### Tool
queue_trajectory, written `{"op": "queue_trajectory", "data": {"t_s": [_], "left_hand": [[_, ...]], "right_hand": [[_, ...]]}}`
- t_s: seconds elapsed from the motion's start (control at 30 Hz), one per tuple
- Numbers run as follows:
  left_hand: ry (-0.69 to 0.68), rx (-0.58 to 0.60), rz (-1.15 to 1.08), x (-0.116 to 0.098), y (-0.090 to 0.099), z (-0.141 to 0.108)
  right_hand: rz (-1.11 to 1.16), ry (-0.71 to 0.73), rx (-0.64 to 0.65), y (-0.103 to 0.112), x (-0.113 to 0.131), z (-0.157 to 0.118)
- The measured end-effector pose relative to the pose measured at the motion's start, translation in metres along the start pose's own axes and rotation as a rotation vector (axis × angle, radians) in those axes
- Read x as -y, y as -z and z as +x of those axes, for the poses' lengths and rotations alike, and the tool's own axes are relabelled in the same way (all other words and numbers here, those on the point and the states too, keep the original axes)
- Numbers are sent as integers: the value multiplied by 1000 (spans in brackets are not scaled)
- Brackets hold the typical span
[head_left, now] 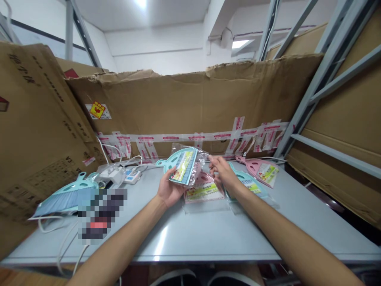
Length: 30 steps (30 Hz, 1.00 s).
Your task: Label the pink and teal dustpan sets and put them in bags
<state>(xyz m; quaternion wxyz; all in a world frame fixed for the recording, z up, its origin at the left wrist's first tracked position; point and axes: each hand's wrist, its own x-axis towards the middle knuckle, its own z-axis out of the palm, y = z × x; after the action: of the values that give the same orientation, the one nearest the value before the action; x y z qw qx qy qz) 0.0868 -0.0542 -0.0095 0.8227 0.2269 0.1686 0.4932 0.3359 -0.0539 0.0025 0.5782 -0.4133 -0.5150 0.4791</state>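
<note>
Bagged teal dustpan (183, 166) between left hand (169, 187), right fingers (214, 163).

Carton side, left: "V3" in dark print on the brown carton (70, 160); the dotted printed panel (50, 178) beside it is too small to read.
Carton flap, upper left: slanted dark characters (22, 69), too distorted to read.
Sticker: yellow diamond label (97, 110) on the cardboard sheet (190, 95); wording illegible.
Tape: repeated red print on the white packing tape (181, 137); illegible.
Card, held item: multicoloured card (182, 166) on the teal dustpan (175, 161); print too small.
Card, pink item: green-and-yellow card (267, 173) on the pink dustpan (248, 165); print too small.
Card, tabletop: pink-edged card (204, 190); print too small.
</note>
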Motion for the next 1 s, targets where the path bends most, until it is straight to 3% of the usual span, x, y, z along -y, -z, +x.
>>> {"op": "queue_trajectory", "data": {"t_s": [0.07, 0.13, 0.27, 0.4, 0.53, 0.7, 0.83, 1.0], "left_hand": [[23, -13, 44, 3, 2, -1], [30, -24, 108, 8, 3, -1], [-35, -24, 160, 10, 2, 0], [-157, -70, 62, -3, 5, 8], [-251, -195, 27, -21, 20, 21], [-243, -240, 89, -33, 32, 28], [-251, -237, 133, -33, 30, 26], [-288, -254, 187, -30, 25, 24]], "right_hand": [[34, -122, 172, -6, -2, -4], [45, -95, 241, -15, -5, -9], [77, 27, 201, -22, -6, -12], [144, 7, 146, -13, -2, -7], [149, -13, 145, -6, 2, -5], [92, -25, 125, -3, 1, -3], [37, 7, 104, -2, -5, 0], [-47, 15, 184, -10, -9, -8]]}}
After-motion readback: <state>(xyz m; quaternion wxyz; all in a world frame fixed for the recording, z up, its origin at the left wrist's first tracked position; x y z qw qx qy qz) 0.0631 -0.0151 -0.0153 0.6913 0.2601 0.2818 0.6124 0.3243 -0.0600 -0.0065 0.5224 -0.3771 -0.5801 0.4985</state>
